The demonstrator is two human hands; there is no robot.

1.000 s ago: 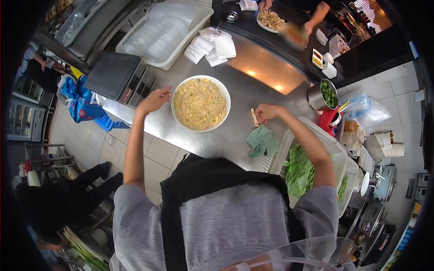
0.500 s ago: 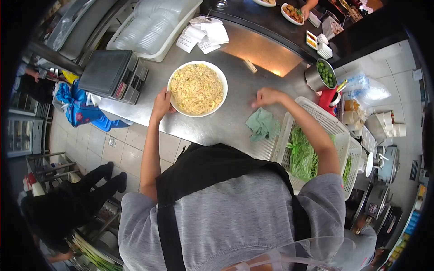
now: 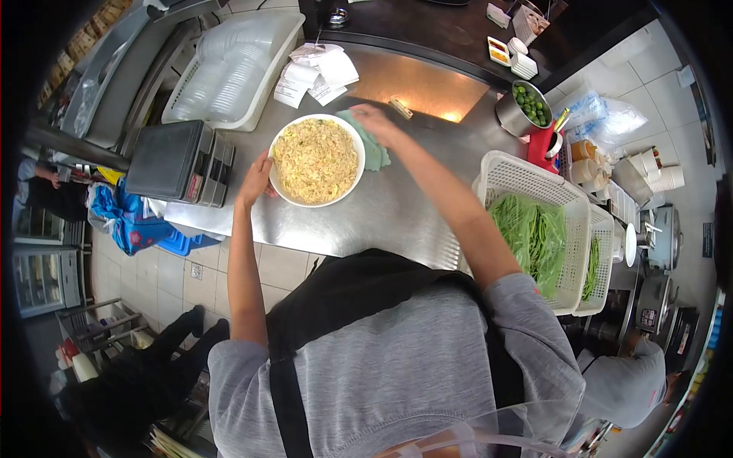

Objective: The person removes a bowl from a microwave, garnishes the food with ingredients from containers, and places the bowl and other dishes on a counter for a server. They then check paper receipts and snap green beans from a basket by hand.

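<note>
A round white bowl (image 3: 314, 204) heaped with fried rice (image 3: 317, 160) is on the steel counter. My left hand (image 3: 258, 180) grips its left rim, with the thumb near the top edge. At the upper right of the bowl, my right hand (image 3: 379, 126) presses a green cloth (image 3: 374, 155) against the bowl's outer side. Part of the cloth is hidden behind the bowl and under my fingers.
Paper order slips (image 3: 317, 72) lie behind the bowl. A basket of plastic containers (image 3: 237, 69) and stacked black boxes (image 3: 172, 164) stand left. To the right are a basket of bagged greens (image 3: 527, 240) and a pot of green limes (image 3: 523, 111). Other people are nearby.
My right hand has taken up the green cloth from the counter's right and brought it left to the bowl. My left hand stays at the bowl's rim.
</note>
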